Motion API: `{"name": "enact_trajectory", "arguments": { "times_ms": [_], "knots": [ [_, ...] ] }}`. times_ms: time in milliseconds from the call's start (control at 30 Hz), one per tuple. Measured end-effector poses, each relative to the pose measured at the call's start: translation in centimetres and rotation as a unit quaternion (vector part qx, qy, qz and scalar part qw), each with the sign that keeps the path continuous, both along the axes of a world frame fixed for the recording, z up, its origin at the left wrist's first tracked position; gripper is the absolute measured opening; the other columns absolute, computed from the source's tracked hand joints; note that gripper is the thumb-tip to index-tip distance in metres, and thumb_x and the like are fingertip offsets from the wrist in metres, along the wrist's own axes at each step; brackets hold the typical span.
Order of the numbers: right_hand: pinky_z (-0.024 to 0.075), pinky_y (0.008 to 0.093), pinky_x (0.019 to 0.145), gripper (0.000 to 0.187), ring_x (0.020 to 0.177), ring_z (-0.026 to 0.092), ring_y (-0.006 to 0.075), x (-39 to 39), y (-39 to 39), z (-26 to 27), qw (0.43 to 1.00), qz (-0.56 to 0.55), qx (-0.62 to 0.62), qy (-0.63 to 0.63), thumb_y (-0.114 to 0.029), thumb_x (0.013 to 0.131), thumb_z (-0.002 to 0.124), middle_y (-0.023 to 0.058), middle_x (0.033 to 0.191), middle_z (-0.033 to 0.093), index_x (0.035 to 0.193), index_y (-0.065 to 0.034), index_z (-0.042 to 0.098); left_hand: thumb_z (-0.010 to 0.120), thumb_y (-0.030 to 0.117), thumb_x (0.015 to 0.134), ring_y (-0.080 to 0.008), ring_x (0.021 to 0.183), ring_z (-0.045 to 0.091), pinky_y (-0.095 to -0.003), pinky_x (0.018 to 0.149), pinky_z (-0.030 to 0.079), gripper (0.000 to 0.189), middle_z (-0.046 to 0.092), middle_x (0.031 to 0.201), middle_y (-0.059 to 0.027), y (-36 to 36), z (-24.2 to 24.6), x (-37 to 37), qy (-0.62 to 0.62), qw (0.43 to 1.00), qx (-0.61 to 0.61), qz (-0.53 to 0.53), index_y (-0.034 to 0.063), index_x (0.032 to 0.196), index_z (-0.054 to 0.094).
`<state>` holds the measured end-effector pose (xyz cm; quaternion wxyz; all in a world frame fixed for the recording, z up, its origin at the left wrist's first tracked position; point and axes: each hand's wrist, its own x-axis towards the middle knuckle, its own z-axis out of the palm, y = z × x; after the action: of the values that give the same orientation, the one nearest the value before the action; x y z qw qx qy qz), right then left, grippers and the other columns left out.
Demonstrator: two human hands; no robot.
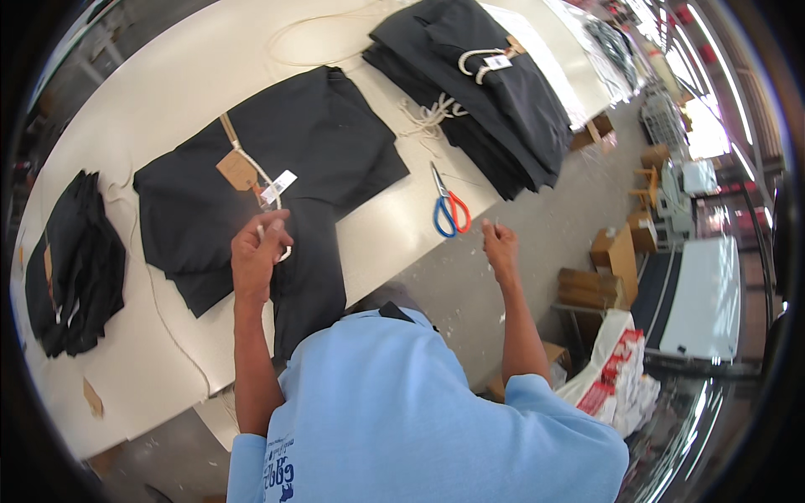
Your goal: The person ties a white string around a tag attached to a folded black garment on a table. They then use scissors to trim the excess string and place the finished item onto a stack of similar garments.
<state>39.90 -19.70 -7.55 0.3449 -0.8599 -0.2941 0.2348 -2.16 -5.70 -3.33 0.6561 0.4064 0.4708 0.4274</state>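
My left hand (261,258) pinches a white drawstring cord (286,253) over folded black trousers (295,138) spread on the table. Just beyond those fingers, a brown cardboard tag (238,170) and a white label (279,187) with printing hang at the drawstring. Out past the table edge, my right hand (502,248) is raised with thumb and fingers closed together. A tiny pale sliver shows at its fingertips, too small to tell what it is. Nearest to that hand, scissors (450,204) with one blue and one red handle lie at the table's edge, blades pointing away from me.
A stack of folded black garments (478,88) with cords lies at the far right of the table (188,75). Another folded black garment (75,270) is at left. Loose cord (166,308) trails across the tabletop. Cardboard boxes (613,258) stand on the floor to my right.
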Motion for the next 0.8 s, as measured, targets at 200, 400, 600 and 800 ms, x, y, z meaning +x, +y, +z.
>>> {"name": "enact_trajectory", "arguments": {
  "times_ms": [200, 400, 600, 800],
  "knots": [
    [0.0402, 0.0409, 0.058, 0.062, 0.055, 0.047, 0.0225, 0.9, -10.6, 2.6, 0.960, -0.231, -0.088, -0.131, -0.051, 0.098, 0.052, 0.0111, 0.057, 0.051, 0.067, 0.0027, 0.057, 0.059, 0.015, 0.097, -0.0029, 0.054, 0.041, -0.0197, 0.051, 0.033, 0.026, 0.060, 0.069, -0.0017, 0.7, -0.7, -0.7, -0.029, 0.999, -0.017, -0.037, -0.0042, 0.112, 0.067],
    [0.0456, 0.0412, 0.066, 0.046, 0.067, 0.056, 0.0233, 1.2, -8.5, -2.0, 0.974, -0.077, -0.120, -0.178, -0.039, 0.097, 0.054, 0.0138, 0.068, 0.060, 0.078, 0.0024, 0.062, 0.058, 0.013, 0.096, -0.0039, 0.055, 0.042, -0.0194, 0.052, 0.033, 0.022, 0.060, 0.071, -0.0031, -0.1, -0.8, -0.1, -0.023, 0.999, -0.032, -0.005, -0.0032, 0.109, 0.065],
    [0.0494, 0.0519, 0.074, 0.031, 0.083, 0.063, 0.0470, -2.4, 2.8, -8.9, 0.988, 0.130, 0.004, -0.079, -0.027, 0.096, 0.048, 0.0280, 0.086, 0.065, 0.094, 0.0013, 0.061, 0.037, 0.013, 0.094, -0.0089, 0.063, 0.047, -0.0228, 0.057, 0.036, 0.028, 0.064, 0.084, -0.0106, -1.8, -0.3, -0.1, -0.094, 0.994, -0.017, 0.060, -0.0024, 0.106, 0.058],
    [0.0517, 0.0504, 0.071, 0.024, 0.080, 0.066, 0.0414, -3.7, 8.7, -9.4, 0.950, 0.251, -0.075, -0.170, -0.024, 0.089, 0.059, 0.0242, 0.081, 0.067, 0.085, -0.0012, 0.065, 0.039, 0.014, 0.097, -0.0097, 0.063, 0.048, -0.0236, 0.059, 0.038, 0.025, 0.066, 0.084, -0.0116, -3.9, -0.1, 0.7, -0.050, 0.992, 0.014, 0.118, 0.0004, 0.096, 0.060]
  ]
}}
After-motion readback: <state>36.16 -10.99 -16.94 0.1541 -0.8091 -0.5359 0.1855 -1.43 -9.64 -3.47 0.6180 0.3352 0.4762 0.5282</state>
